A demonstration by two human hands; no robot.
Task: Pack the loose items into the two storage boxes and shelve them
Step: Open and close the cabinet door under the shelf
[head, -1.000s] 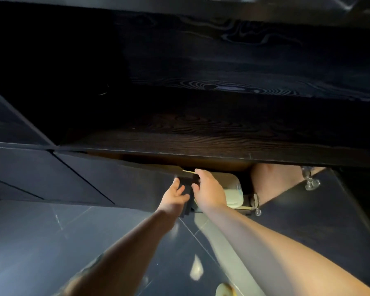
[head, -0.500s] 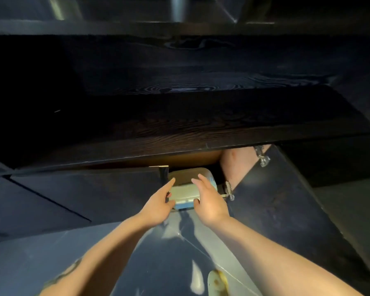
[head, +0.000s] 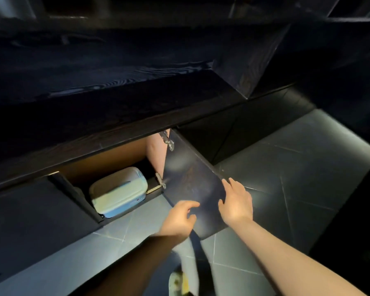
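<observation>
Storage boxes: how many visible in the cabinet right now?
1. A lidded box sits inside the open cabinet, left of the door. A second may be hidden behind it or in the dark interior; both hands are off the box.

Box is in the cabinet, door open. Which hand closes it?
Right. The right hand lies open against the cabinet door near its free edge; the left hand hovers beside it. The storage box sits inside.

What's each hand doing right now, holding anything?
Left hand: open, fingers loosely curled, holding nothing, in front of the cabinet door.
Right hand: open, fingers spread at the door's outer edge, gripping nothing.
</observation>
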